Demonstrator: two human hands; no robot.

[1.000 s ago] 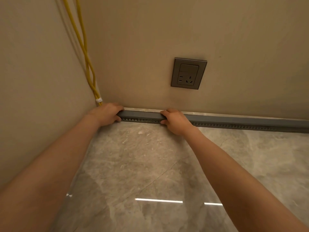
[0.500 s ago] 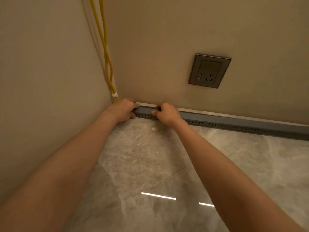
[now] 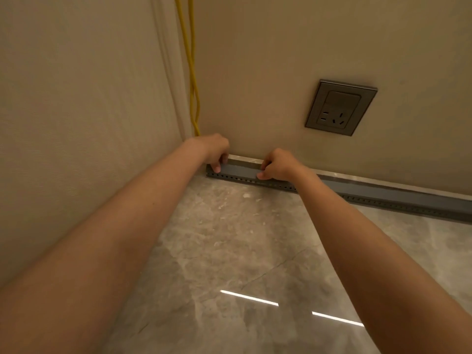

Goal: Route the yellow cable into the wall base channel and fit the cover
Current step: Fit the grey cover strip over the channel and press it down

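left hand now curled over the cover's corner end, right hand closer to it than earlier, white cable tie now hidden

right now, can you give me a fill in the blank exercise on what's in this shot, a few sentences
1. The cable running down the corner is ____ in colour.
2. Both hands grip the grey ____ at the foot of the wall.
3. The left hand sits nearer the ____ of the room than the right hand.
4. The socket is mounted on the ____.

Missing words: yellow; cover; corner; wall
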